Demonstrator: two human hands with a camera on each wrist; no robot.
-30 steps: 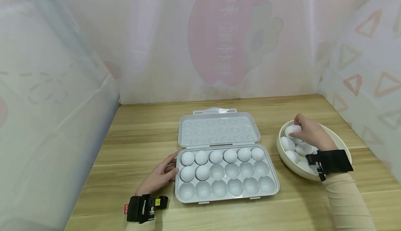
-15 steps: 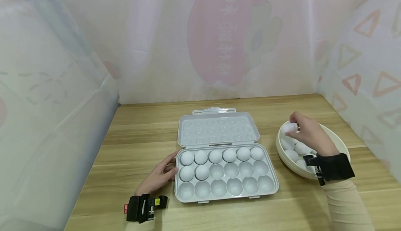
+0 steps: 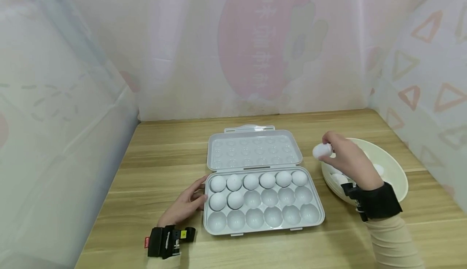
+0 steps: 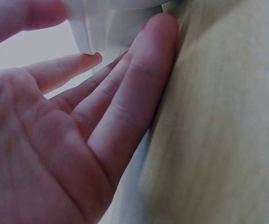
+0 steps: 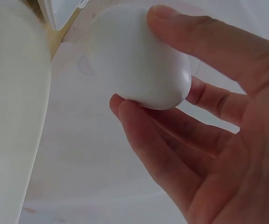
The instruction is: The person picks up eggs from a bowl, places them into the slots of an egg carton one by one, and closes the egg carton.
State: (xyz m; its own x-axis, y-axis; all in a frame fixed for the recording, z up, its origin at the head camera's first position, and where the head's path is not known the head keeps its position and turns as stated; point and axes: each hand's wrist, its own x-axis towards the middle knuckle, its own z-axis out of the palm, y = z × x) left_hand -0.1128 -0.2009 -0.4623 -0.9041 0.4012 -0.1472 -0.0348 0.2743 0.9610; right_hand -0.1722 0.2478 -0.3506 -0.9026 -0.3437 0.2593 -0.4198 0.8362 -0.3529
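My right hand (image 3: 350,161) holds a white egg (image 3: 322,151) between thumb and fingertips, over the left rim of a cream bowl (image 3: 395,171). In the right wrist view the egg (image 5: 141,58) fills the space between the thumb and the fingers. A light grey plastic egg box (image 3: 264,228) lies with its lid (image 3: 255,149) folded back. Eggs fill its far row, and two more sit at the left of the middle row; the near row's hollows are bare. My left hand (image 3: 184,206) rests with relaxed fingers against the box's left side, its fingertips touching the wall (image 4: 95,28).
More white eggs (image 3: 340,178) lie in the bowl, partly hidden by my right hand and wrist. The wooden table (image 3: 164,147) ends at printed sheets (image 3: 182,58) hung behind and along both sides. Black camera straps (image 3: 379,202) wrap both wrists.
My right hand has lifted the egg from among the others in the bowl and carried it left, towards the egg box. The left hand and the box have stayed put.
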